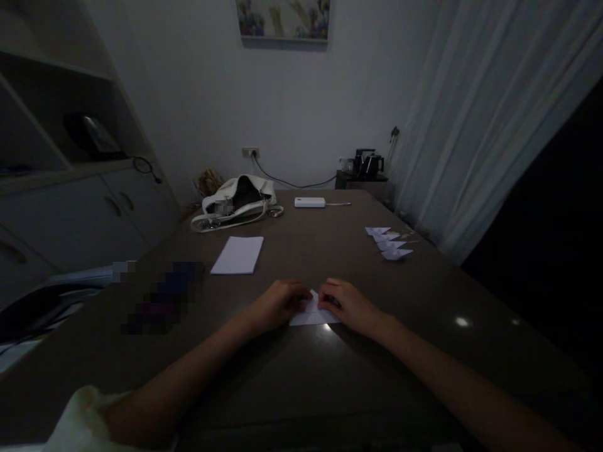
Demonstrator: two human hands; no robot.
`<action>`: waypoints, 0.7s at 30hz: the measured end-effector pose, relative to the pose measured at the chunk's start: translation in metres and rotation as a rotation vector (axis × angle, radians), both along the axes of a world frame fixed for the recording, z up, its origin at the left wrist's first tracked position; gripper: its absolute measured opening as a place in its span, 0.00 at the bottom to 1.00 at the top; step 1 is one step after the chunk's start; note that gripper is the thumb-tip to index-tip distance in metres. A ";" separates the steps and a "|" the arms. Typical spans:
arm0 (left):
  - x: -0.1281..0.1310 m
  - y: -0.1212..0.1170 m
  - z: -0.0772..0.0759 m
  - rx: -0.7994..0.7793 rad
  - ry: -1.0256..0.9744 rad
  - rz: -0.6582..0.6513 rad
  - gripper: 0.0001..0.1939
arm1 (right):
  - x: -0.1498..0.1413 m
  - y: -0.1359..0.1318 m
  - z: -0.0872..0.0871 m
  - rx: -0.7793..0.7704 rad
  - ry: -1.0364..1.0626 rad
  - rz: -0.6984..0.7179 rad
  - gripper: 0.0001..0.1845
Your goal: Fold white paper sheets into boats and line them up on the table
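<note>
A partly folded sheet of white paper [313, 316] lies on the brown table in front of me, with a pointed top and a straight lower edge. My left hand [282, 304] is closed on its left side, fingers curled at the paper. On the right side my right hand [347, 302] has its fingertips bent down and pinched onto the same paper. The hands cover both sides of the folds. Farther right sit several folded white paper shapes [389, 243] in an overlapping row. To the left is a stack of blank white paper [238, 255].
A white handbag [240, 201] rests at the table's back left. Near the back edge lies a white power bank [309, 202] with a short cable. Blurred-out dark items [164, 298] are at the left. A black kettle [372, 164] stands beyond the table.
</note>
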State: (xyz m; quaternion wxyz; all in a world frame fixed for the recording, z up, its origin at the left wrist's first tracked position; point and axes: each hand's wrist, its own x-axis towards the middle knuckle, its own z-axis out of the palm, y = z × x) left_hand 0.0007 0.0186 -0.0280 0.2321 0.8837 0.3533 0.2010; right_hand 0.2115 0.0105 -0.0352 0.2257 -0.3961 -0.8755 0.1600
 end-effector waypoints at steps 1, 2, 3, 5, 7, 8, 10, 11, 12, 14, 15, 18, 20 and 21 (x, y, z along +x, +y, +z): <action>0.000 0.000 0.000 0.003 -0.001 0.003 0.12 | 0.000 0.000 0.000 0.010 -0.006 -0.002 0.03; 0.000 0.000 -0.001 0.009 -0.001 0.003 0.12 | 0.001 -0.001 0.000 0.025 -0.011 -0.008 0.03; 0.000 0.000 -0.001 0.020 0.000 0.000 0.11 | 0.001 -0.001 0.001 0.043 -0.016 -0.017 0.03; -0.001 0.000 -0.001 0.053 -0.001 -0.006 0.10 | 0.001 -0.003 0.003 0.090 -0.029 -0.037 0.04; -0.001 0.000 -0.001 0.091 0.017 -0.028 0.09 | 0.001 -0.004 0.005 0.137 -0.048 -0.033 0.04; -0.001 0.000 -0.001 0.110 0.031 -0.042 0.10 | 0.001 -0.005 0.006 0.155 -0.058 -0.015 0.03; -0.001 -0.001 0.000 0.149 0.067 -0.069 0.10 | 0.001 -0.006 0.006 0.179 -0.077 0.032 0.07; -0.002 -0.001 0.000 0.169 0.089 -0.078 0.10 | 0.001 -0.006 0.006 0.187 -0.084 0.051 0.08; -0.002 -0.001 0.001 0.188 0.112 -0.080 0.10 | 0.001 -0.006 0.006 0.193 -0.093 0.067 0.10; -0.002 -0.003 0.005 0.221 0.167 -0.083 0.10 | 0.002 -0.006 0.006 0.201 -0.116 0.088 0.12; -0.003 -0.004 0.008 0.239 0.199 -0.088 0.10 | 0.003 -0.006 0.007 0.201 -0.131 0.095 0.13; -0.005 -0.008 0.020 0.299 0.308 -0.139 0.11 | 0.009 -0.006 0.011 0.191 -0.197 0.138 0.20; -0.007 -0.011 0.028 0.331 0.380 -0.180 0.16 | 0.015 -0.006 0.016 0.183 -0.264 0.176 0.25; -0.007 -0.012 0.031 0.341 0.406 -0.198 0.17 | 0.018 -0.005 0.018 0.177 -0.287 0.178 0.26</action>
